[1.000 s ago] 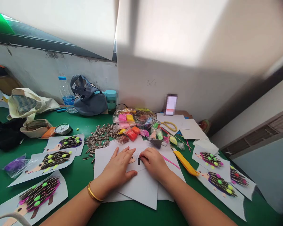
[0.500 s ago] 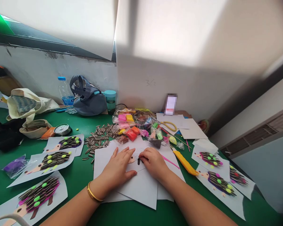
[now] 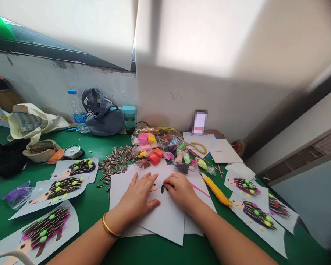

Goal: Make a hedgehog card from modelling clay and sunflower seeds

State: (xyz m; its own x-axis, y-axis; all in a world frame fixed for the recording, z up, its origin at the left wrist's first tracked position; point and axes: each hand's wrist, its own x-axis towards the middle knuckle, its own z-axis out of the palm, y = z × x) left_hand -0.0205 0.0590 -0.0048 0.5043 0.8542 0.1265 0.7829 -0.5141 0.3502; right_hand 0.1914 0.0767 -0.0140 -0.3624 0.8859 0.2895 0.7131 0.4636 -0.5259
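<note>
White paper sheets lie stacked in front of me, with a small hedgehog drawing partly hidden between my hands. The drawing has a peach clay face and a dark leg piece beneath its body. My left hand rests flat on the paper at the drawing's left, fingers spread. At its right, my right hand has its fingers pinched together low on the paper, by a second dark piece; whatever is between the fingertips is hidden.
Sunflower seeds and bagged coloured clay lie behind the paper. Yellow scissors and a yellow cutter are at the right. Hedgehog pictures flank both sides; a bottle and blue bag stand behind.
The fingertips of my right hand have shifted slightly, and more of the second dark piece shows below them. My left hand stays in place.
</note>
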